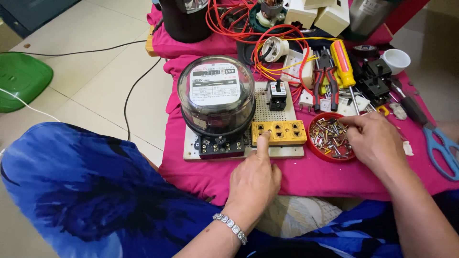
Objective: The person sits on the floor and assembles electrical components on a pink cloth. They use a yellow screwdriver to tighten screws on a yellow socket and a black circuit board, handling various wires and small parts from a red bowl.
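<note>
Pressing with one extended forefinger, our left hand holds nothing; the other fingers are curled under, and the fingertip rests on the left end of the yellow socket strip. Our right hand has its fingers drawn together over the right rim of the red dish of screws and small metal parts; whether a piece is pinched between them we cannot tell.

That socket strip lies flat on the white perforated board, its long axis running left to right, its openings facing up. Just left of it stands the round electricity meter under a clear dome, bearing a white rectangular label with a black band and a small red mark, tilted towards us. Behind the strip sits a small black breaker.

Everything rests on a pink cloth. Beyond lie red-handled pliers, a yellow-handled screwdriver pointing towards us, and tangled red wires. Blue-handled scissors lie at far right.
</note>
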